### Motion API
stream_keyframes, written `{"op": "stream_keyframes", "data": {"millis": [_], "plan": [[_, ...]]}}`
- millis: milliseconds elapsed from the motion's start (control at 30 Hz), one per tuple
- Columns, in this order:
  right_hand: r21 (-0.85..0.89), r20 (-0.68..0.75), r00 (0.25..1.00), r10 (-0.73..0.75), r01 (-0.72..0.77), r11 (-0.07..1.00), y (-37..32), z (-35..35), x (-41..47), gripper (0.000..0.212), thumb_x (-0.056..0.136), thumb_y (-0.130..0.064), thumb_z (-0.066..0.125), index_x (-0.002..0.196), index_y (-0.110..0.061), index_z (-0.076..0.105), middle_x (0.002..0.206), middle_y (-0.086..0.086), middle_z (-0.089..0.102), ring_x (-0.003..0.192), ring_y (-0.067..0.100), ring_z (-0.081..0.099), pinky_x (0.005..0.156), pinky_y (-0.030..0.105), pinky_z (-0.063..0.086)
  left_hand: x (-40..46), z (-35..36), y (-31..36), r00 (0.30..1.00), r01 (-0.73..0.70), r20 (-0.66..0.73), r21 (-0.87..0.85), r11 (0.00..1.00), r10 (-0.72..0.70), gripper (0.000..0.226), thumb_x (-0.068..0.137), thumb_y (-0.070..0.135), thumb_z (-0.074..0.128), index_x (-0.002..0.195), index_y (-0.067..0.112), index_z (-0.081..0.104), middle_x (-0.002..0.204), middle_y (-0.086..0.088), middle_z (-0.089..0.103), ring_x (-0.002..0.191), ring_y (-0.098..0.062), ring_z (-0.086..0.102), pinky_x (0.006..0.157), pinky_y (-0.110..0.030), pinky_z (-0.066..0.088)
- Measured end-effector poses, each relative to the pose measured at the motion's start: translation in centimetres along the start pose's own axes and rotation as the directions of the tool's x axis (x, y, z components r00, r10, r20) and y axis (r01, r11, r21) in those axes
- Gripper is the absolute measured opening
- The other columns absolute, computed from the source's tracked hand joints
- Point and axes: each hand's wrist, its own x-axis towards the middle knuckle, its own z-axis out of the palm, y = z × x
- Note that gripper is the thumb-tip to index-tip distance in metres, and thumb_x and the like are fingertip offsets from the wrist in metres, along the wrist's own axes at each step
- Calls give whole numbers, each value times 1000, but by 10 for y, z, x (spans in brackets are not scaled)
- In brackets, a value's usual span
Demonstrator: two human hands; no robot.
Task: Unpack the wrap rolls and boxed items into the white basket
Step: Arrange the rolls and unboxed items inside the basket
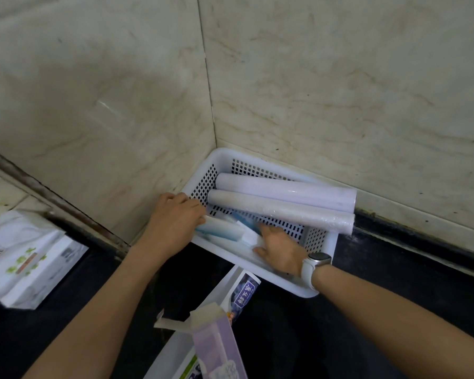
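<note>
The white basket (322, 269) sits in the corner where two marble walls meet, on a black counter. Two wrap rolls lie across its top: a smooth lilac roll (288, 191) at the back and a paler roll (279, 210) in front, their right ends overhanging the rim. Inside, at the left, lie blue and white boxed items (225, 231). My left hand (175, 220) rests on the basket's left rim with its fingers on the boxes' left end. My right hand (281, 248), wearing a watch, presses flat on the boxes inside the basket.
An opened purple and white box (219, 340) with torn flaps lies on the counter near me, over another printed package (245, 291). A white printed bag (25, 258) lies at the left. Marble walls close off the back and the left.
</note>
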Motion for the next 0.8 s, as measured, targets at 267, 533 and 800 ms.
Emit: {"op": "stream_keyframes", "data": {"millis": [267, 533, 800], "plan": [[-26, -17, 999, 49, -49, 998, -15, 6, 18, 54, 84, -32, 58, 129, -9, 39, 128, 15, 42, 120, 30, 39, 101, 46, 40, -10, 0, -1, 974, 190, -115, -34, 981, -193, 16, 70, 5, 71, 75, 17, 62, 71, 1, 65, 70, -26, 61, 69, -39, 45], [339, 309, 950, -42, -69, 938, -26, -8, 9, 54, 92, -43, 46, 120, 3, 50, 109, 22, 62, 93, 26, 57, 88, 38, 50, -12, 5, 0, 966, 229, -119, -35, 973, -232, 20, 66, 1, 74, 72, 16, 62, 67, -2, 63, 65, -27, 60, 61, -37, 45], [311, 243, 970, -2, -76, 947, -17, -18, -5, 27, 89, -10, 49, 64, -18, 42, 64, -2, 43, 56, 11, 40, 56, 19, 36, -6, 6, 1, 950, 282, -104, -121, 952, -295, 10, 76, 4, 67, 77, 12, 61, 74, -7, 64, 70, -29, 60, 66, -38, 44]]}}
